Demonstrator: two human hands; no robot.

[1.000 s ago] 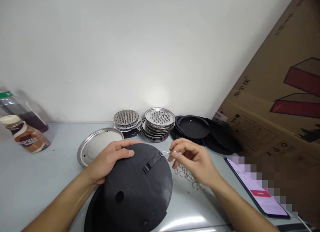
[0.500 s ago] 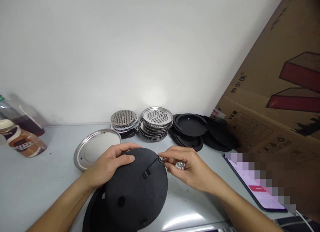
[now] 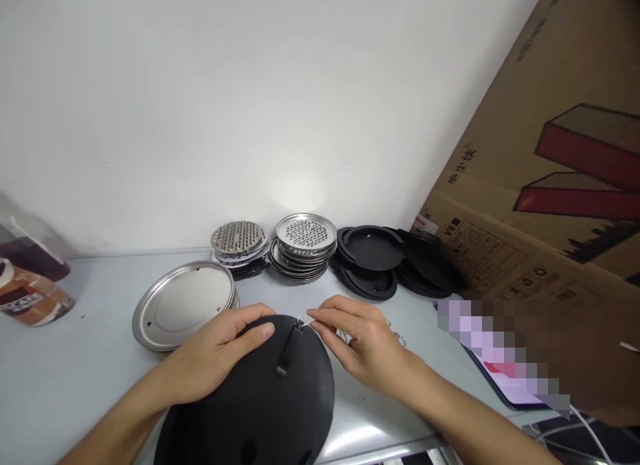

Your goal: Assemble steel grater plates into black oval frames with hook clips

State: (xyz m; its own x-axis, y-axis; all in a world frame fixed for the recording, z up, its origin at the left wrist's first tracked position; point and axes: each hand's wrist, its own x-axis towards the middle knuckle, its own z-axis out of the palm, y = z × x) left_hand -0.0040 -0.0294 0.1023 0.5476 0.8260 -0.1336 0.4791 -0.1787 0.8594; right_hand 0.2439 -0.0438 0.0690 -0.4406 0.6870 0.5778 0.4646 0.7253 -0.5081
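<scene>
At the bottom centre of the frame, the left hand [image 3: 213, 358] grips a black disc [image 3: 300, 411] by its upper-left edge, thumb pressed flat on the face and the other fingers partly hidden behind. The right hand [image 3: 367, 338], right of centre, pinches a thin wire ring [image 3: 305, 321] between thumb and fingertips; the ring sits at the disc's top edge, by the end of a narrow raised strip [image 3: 289, 353]. More rings [image 3: 400, 339] lie on the counter [image 3: 100, 338] behind the right hand. Left of centre stand metal lids [image 3: 190, 298], near the left hand. Along the wall, mid-frame, are two stacks of grater plates [image 3: 306, 235] and, just right, black lids [image 3: 375, 248]. A phone [image 3: 520, 390] lies at lower right.
</scene>
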